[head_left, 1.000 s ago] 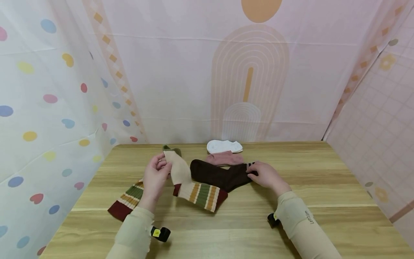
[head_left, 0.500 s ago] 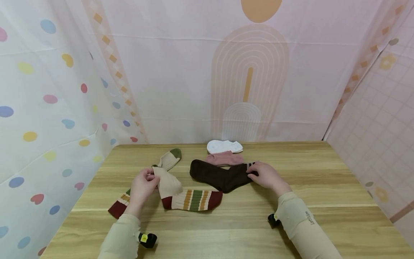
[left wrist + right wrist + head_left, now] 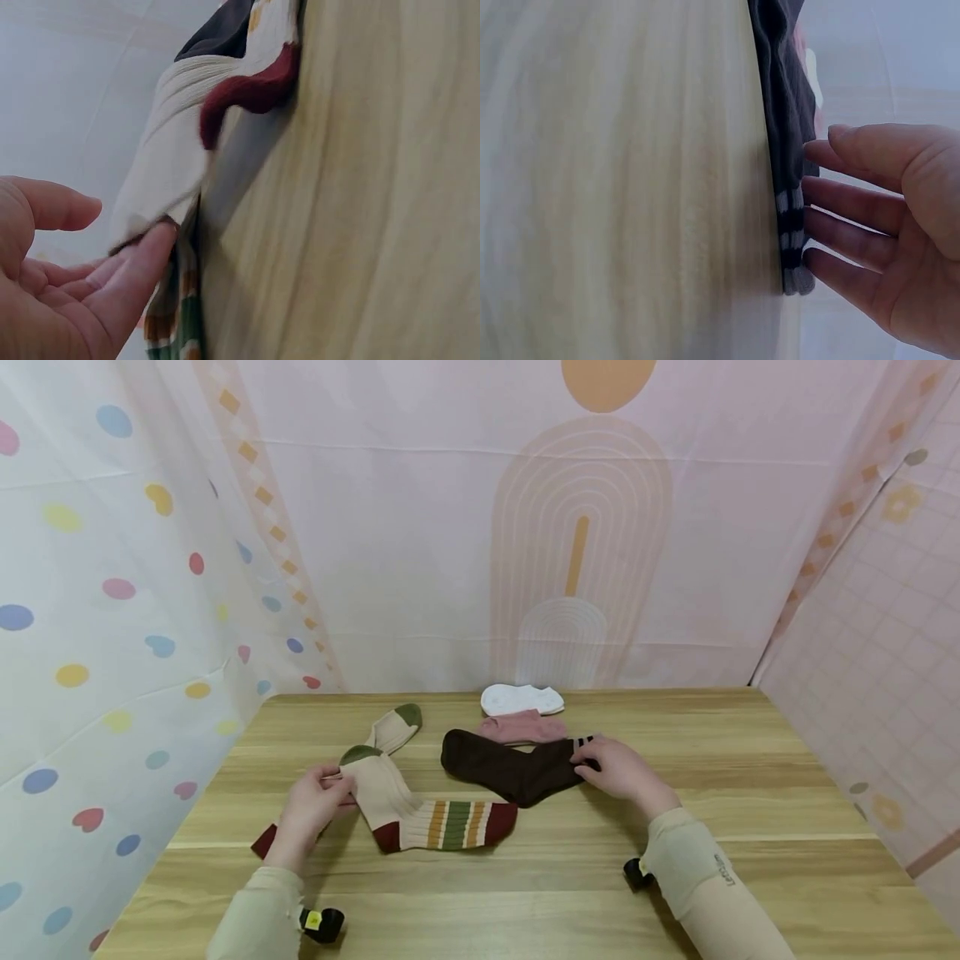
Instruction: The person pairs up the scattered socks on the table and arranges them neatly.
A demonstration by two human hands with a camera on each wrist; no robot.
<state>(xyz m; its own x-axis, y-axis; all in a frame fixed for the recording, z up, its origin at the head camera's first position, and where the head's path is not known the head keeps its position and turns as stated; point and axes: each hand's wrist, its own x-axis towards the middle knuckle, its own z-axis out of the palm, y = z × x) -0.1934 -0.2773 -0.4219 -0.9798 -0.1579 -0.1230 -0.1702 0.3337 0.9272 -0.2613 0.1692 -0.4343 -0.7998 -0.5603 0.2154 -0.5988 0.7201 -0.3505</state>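
Observation:
A cream sock (image 3: pixel 378 785) with a green toe, burgundy heel and striped cuff lies bent on the table. It partly covers a matching sock (image 3: pixel 395 727), whose burgundy cuff end shows beyond my left hand (image 3: pixel 309 810). In the left wrist view, that hand's fingertips (image 3: pixel 161 236) touch the cream sock's edge while the thumb stands apart from it. A dark brown sock (image 3: pixel 487 764) lies flat to the right. Against its striped cuff (image 3: pixel 791 232) rest the fingertips of my right hand (image 3: pixel 618 768), fairly straight, with the thumb off the fabric.
Behind the brown sock lie a pink sock (image 3: pixel 522 727) and white low-cut socks (image 3: pixel 521 699), near the back edge of the wooden table (image 3: pixel 540 897). Patterned cloth (image 3: pixel 405 543) hangs behind and on both sides.
My left hand has brought the cream sock's foot left and toward me, and the sock now lies lower and flatter. More of the matching sock's toe shows. The right hand has stayed in place.

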